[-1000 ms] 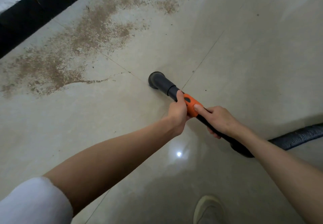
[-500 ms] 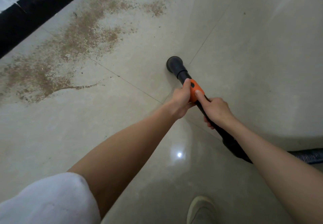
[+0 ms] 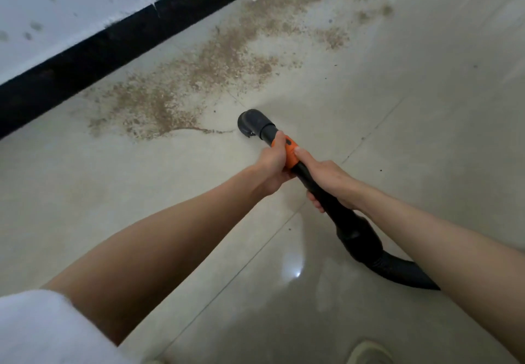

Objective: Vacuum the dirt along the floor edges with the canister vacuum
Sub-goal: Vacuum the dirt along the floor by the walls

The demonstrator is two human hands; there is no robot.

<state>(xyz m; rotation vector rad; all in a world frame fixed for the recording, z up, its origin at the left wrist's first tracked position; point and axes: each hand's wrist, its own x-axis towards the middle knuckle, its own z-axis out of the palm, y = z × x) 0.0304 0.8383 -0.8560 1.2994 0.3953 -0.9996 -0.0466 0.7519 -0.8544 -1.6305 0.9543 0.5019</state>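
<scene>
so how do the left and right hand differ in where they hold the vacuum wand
The left hand grips farther forward, thumb on the orange collar close behind the nozzle; the right hand grips farther back on the black tube, index finger stretched to the collar. The left comes from the left side, the right from the right. Both curl round the same wand.

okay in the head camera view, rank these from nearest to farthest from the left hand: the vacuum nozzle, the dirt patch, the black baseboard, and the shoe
From the left hand:
1. Vacuum nozzle, just ahead of the hand on the floor.
2. Dirt patch, beyond the nozzle, up and to the left.
3. Shoe at the bottom edge and black baseboard along the wall: opposite sides, too close to call.
</scene>
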